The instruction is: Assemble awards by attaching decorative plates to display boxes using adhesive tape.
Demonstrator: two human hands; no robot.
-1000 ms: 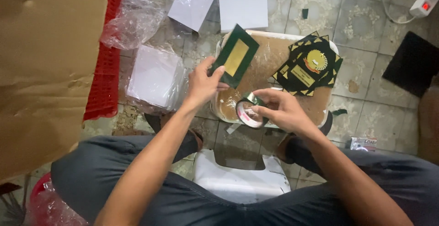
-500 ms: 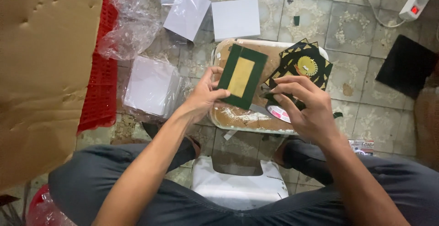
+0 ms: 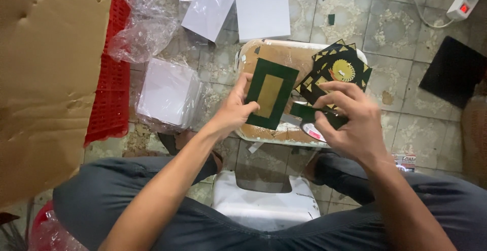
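Note:
My left hand [image 3: 232, 113] grips the left edge of a dark green card with a gold middle [image 3: 271, 93], which lies tilted over a brown-topped, white-rimmed board [image 3: 284, 53]. Just right of the card, my right hand [image 3: 351, 124] holds a white tape roll [image 3: 310, 130], and a short dark green strip [image 3: 307, 111] sticks out from its fingers toward the card. A fanned stack of black-and-gold cards [image 3: 339, 70] rests on the board's right part, just above my right hand.
Two white square cards [image 3: 263, 17] [image 3: 208, 10] lie beyond the board. To the left are bagged white sheets [image 3: 167, 91], crumpled plastic [image 3: 144, 38], a red crate [image 3: 114, 78] and a cardboard sheet [image 3: 45, 78]. A power strip [image 3: 466, 0] and black mat [image 3: 451, 71] lie right. A white stool [image 3: 264, 205] stands between my knees.
My left hand has brought the green card to the middle of the board. My right hand has carried the tape roll from the board's near edge up to the card's right side.

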